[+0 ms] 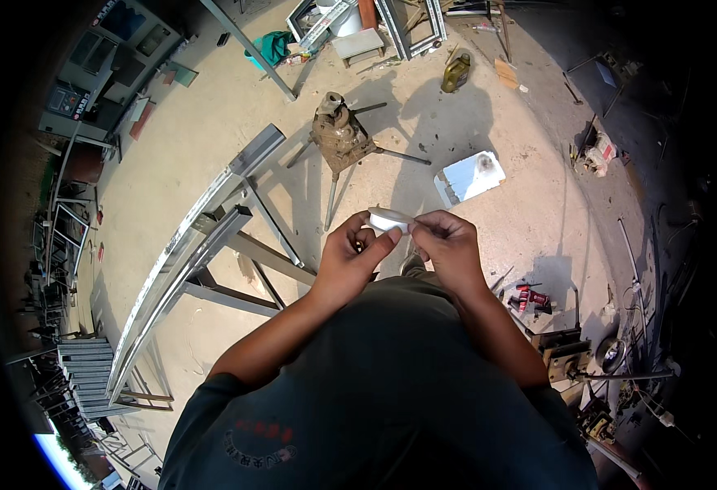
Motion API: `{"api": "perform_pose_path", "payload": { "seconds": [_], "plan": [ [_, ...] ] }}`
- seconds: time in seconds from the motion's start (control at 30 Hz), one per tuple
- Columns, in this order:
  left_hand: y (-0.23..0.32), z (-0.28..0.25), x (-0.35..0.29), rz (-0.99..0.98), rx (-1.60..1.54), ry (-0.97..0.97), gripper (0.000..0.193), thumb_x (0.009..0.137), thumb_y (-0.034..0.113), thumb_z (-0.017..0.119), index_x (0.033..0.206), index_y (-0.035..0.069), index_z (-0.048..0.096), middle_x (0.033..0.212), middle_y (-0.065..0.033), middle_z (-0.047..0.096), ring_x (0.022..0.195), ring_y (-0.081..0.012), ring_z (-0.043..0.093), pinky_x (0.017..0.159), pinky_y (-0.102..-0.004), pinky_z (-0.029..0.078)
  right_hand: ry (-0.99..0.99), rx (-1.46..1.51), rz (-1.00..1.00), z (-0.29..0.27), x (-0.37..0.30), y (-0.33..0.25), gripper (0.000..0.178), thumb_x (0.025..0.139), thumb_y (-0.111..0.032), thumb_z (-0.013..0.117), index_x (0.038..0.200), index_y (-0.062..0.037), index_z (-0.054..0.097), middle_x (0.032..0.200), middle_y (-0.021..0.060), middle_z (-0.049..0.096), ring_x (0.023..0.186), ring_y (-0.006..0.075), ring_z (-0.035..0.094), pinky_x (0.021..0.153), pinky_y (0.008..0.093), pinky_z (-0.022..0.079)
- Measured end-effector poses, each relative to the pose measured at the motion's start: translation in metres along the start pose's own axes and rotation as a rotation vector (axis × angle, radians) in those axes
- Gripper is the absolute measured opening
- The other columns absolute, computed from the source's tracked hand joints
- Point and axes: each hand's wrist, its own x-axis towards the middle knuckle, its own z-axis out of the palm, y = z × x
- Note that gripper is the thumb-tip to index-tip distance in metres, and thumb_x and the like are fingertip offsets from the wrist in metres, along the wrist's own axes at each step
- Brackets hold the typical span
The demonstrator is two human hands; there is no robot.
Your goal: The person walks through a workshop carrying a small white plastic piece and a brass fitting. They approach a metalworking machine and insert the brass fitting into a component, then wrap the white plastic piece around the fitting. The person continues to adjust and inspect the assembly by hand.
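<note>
Held in front of my body is a small white roll [385, 221] with a greyish rim, which looks like a roll of tape. My left hand [350, 260] is closed on its left side, the thumb pressed along its lower edge. At the roll's right edge, my right hand [450, 251] is closed in a pinch, thumb against forefinger. Whether a loose end of tape lies between those fingertips is too small to make out. Below the hands, part of a shoe [412, 263] shows on the floor.
A long metal frame [180, 245] rises at the left. Ahead stands a rusty stand [342, 135] with splayed legs, and an olive jug [456, 73]. A pale sheet [470, 178] lies right of it. A red power tool [530, 300] sits near a metal machine [567, 357].
</note>
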Motion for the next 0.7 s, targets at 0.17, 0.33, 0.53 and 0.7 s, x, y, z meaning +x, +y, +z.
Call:
{"api": "perform_pose_path", "payload": {
  "seconds": [0.17,0.33,0.53,0.7],
  "plan": [
    [0.034,0.005,0.086,-0.102,-0.138,0.057,0.030,0.095,0.025,0.072,0.105,-0.001,0.062,0.061,0.0074,0.050,0.051,-0.0012,0.038,0.047,-0.0231,0.025,-0.053,-0.044,0.006,-0.015,0.087,-0.052,0.010,0.090,-0.006,0.071,0.093,0.0037,0.070,0.069,0.0003,0.062,0.056,0.0051,0.052,0.053,0.0214,0.041],
    [0.060,0.001,0.164,-0.175,-0.220,0.059,0.028,0.096,0.027,0.070,0.103,0.001,0.062,0.063,0.0058,0.052,0.054,-0.0027,0.040,0.050,-0.0234,0.026,-0.066,-0.317,-0.331,-0.025,0.165,-0.079,0.006,0.088,-0.003,0.075,0.093,-0.0005,0.073,0.074,-0.0006,0.065,0.062,0.0045,0.056,0.056,0.0209,0.043],
    [0.084,-0.019,0.275,-0.075,-0.139,0.032,0.028,0.096,0.025,0.071,0.103,0.000,0.061,0.065,0.0052,0.054,0.057,-0.0023,0.043,0.052,-0.0230,0.030,-0.078,-0.547,-0.676,-0.017,0.273,-0.131,0.013,0.083,0.001,0.077,0.095,0.0004,0.072,0.082,0.0059,0.069,0.066,0.0083,0.061,0.056,0.0232,0.047],
    [0.116,-0.045,0.373,-0.017,-0.130,-0.052,0.026,0.096,0.022,0.071,0.104,0.000,0.061,0.065,0.0047,0.055,0.058,-0.0021,0.044,0.052,-0.0221,0.031,-0.076,-0.639,-0.756,-0.002,0.359,-0.177,0.017,0.082,0.003,0.076,0.098,0.0007,0.072,0.086,0.0091,0.070,0.068,0.0123,0.065,0.058,0.0253,0.051]
  ]
}}
